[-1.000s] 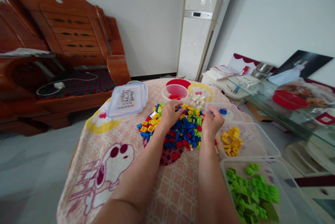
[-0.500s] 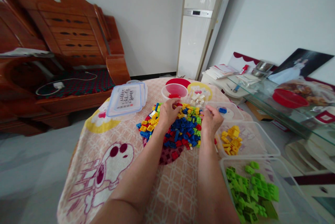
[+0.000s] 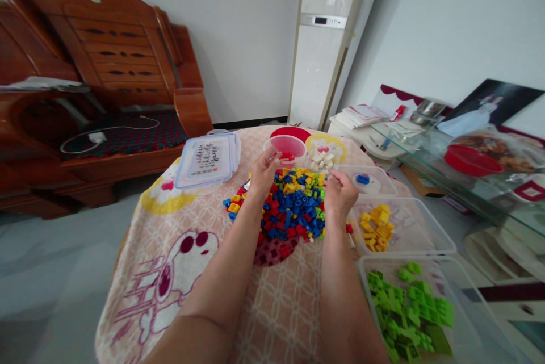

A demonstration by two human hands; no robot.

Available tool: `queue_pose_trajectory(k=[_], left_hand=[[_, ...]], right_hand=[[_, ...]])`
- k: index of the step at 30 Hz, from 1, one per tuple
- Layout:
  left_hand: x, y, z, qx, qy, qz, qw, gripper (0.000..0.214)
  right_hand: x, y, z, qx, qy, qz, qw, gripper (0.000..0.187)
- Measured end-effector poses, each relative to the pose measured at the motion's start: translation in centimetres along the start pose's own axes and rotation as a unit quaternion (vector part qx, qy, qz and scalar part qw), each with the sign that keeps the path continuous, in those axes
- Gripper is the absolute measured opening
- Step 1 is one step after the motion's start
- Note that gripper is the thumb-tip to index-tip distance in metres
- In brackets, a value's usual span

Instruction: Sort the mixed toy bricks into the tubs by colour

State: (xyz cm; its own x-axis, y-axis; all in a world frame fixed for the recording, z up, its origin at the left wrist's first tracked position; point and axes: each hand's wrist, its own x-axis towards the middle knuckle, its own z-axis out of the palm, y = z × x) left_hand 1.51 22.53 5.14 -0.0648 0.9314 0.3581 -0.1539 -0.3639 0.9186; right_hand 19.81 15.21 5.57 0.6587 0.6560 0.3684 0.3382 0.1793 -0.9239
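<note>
My left hand [image 3: 263, 174] is at the near left rim of a round pink-and-white bowl [image 3: 292, 142], thumb and fingers slightly apart, with no brick visible between them. Red toy bricks [image 3: 287, 156] lie inside the bowl. My right hand [image 3: 340, 191] hovers over the right edge of the brick pile, its thumb and fingertips pinched together; whatever they hold is too small to make out. Beneath and between both hands spreads a mixed heap of toy building bricks [image 3: 293, 205] in blue, red, yellow and green. My left forearm hides part of its left side.
To the right stand clear tubs: one with a blue brick [image 3: 362, 179], one with yellow bricks [image 3: 377, 227], one with green bricks [image 3: 409, 313]. White bricks [image 3: 322, 159] sit beyond the heap. Stacked lids [image 3: 204, 162] lie left on the patterned tablecloth [image 3: 285, 307].
My left hand has moved left and away from the heap to the bowl's rim; the red brick near its fingertips no longer shows there. My right hand stays nearly in place, still pinched.
</note>
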Motion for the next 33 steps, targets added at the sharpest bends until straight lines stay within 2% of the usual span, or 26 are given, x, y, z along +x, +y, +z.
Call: queue_pose_trajectory(k=[5, 8, 12, 14, 17, 23, 28, 33], left_hand=[[-0.4, 1.1, 0.1, 0.062, -0.024, 0.009, 0.998, 0.048], [-0.9, 2.4, 0.1, 0.156, -0.036, 0.019, 0.987, 0.037], [-1.5, 3.5, 0.3, 0.337, -0.063, 0.045, 0.938, 0.028], [-1.7, 3.6, 0.4, 0.393, -0.087, 0.05, 0.914, 0.027], [-1.8, 3.3, 0.6, 0.425, -0.109, 0.043, 0.897, 0.024], [-1.7, 3.1, 0.5, 0.416, -0.126, 0.03, 0.9, 0.018], [-1.8, 3.4, 0.5, 0.406, -0.126, 0.024, 0.905, 0.021], [-1.7, 3.4, 0.2, 0.403, -0.117, 0.034, 0.907, 0.026]], right_hand=[[-0.6, -0.7, 0.2, -0.056, -0.076, -0.161, 0.982, 0.027], [-1.2, -0.8, 0.8, -0.107, -0.131, -0.209, 0.963, 0.024], [-1.9, -0.4, 1.6, -0.183, -0.192, -0.252, 0.931, 0.029], [-2.1, -0.1, 1.8, -0.209, -0.217, -0.268, 0.915, 0.034], [-2.2, 0.3, 2.0, -0.225, -0.232, -0.275, 0.906, 0.037], [-2.0, 0.3, 1.9, -0.212, -0.226, -0.264, 0.913, 0.031], [-2.0, 0.2, 2.0, -0.202, -0.187, -0.246, 0.929, 0.027], [-1.9, -0.2, 1.9, -0.153, -0.176, -0.206, 0.95, 0.024]])
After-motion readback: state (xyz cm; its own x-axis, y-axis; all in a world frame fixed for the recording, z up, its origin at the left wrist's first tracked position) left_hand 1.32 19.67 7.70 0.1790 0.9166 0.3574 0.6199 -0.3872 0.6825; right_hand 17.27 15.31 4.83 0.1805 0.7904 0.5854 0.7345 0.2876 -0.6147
